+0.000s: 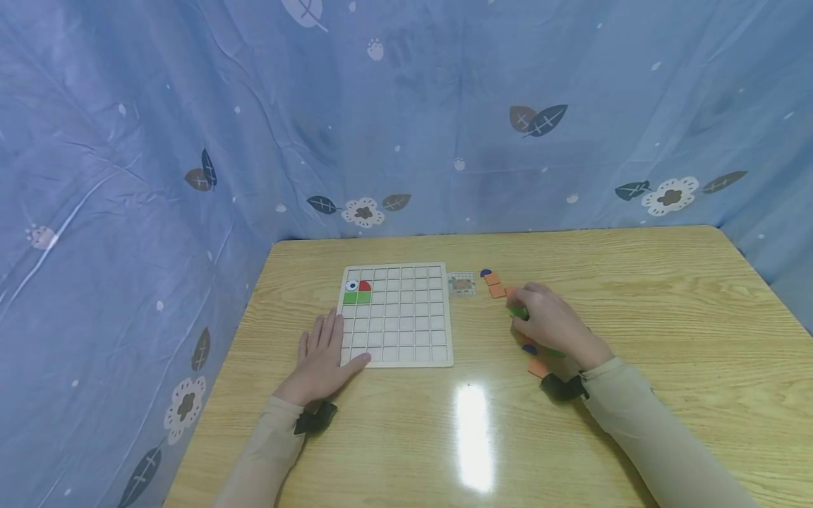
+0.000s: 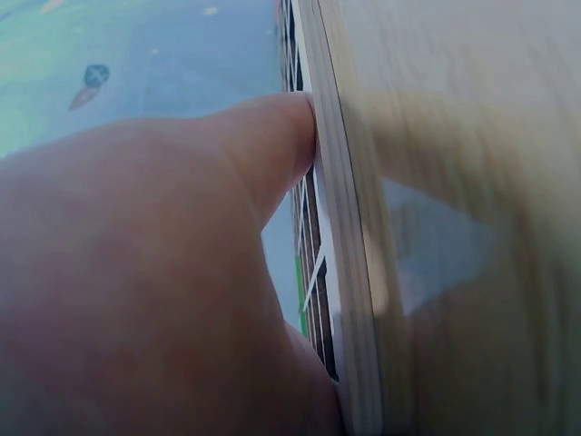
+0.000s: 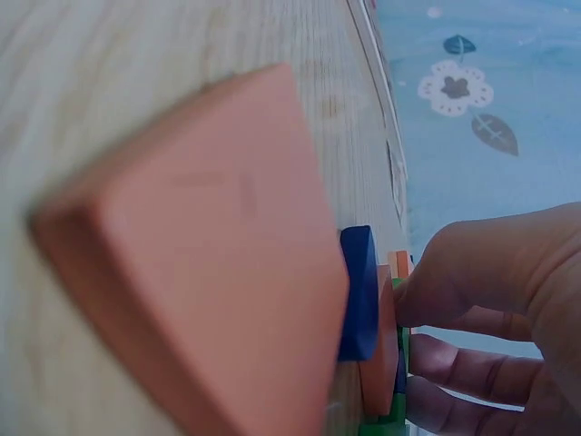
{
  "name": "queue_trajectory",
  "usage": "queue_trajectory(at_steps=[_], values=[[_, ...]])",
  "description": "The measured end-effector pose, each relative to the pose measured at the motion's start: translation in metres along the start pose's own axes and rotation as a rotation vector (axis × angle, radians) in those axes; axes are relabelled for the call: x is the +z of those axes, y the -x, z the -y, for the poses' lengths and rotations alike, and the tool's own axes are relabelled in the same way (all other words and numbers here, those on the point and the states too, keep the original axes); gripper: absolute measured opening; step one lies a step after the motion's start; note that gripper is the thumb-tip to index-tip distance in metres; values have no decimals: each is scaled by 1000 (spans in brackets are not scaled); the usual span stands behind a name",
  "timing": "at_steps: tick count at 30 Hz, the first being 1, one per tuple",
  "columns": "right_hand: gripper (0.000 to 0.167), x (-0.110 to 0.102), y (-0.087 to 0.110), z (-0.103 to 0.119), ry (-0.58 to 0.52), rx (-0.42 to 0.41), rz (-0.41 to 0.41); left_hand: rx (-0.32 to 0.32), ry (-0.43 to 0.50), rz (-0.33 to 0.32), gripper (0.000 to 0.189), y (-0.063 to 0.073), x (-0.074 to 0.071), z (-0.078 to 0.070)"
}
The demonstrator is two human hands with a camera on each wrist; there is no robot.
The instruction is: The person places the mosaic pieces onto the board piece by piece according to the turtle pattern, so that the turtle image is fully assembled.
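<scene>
Head view | wooden table (image 1: 667, 296) | blue curtain (image 1: 432, 106) | hands: left (image 1: 322, 361) flat, right (image 1: 551, 319) pinching green tile (image 1: 519, 312)

Wood-grain table (image 1: 394, 437), pale gridded board (image 1: 406, 324), small printed card (image 1: 461, 283) beside it, orange pieces (image 1: 497, 291), blue half-round pieces (image 1: 530, 349)

The head view looks forward and down at the table (image 1: 406, 430), which both wrist views show sideways, close up.
</scene>
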State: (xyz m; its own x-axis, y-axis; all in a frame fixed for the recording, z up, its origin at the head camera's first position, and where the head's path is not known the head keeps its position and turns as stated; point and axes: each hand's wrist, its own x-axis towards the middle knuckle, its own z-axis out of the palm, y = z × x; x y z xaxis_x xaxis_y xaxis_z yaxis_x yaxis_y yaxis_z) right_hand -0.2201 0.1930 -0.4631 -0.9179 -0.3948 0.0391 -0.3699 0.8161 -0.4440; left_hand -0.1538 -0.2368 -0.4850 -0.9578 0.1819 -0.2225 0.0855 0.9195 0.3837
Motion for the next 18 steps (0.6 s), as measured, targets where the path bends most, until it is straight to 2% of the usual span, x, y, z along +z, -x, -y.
queue_trajectory(at_steps=[9, 18], values=[[19, -2, -1, 2, -2, -11, -2, 0, 1, -5, 106, -1, 1, 0], [20, -3, -1, 4, -23, 6, -68, 1, -3, 2, 107, -1, 0, 1]])
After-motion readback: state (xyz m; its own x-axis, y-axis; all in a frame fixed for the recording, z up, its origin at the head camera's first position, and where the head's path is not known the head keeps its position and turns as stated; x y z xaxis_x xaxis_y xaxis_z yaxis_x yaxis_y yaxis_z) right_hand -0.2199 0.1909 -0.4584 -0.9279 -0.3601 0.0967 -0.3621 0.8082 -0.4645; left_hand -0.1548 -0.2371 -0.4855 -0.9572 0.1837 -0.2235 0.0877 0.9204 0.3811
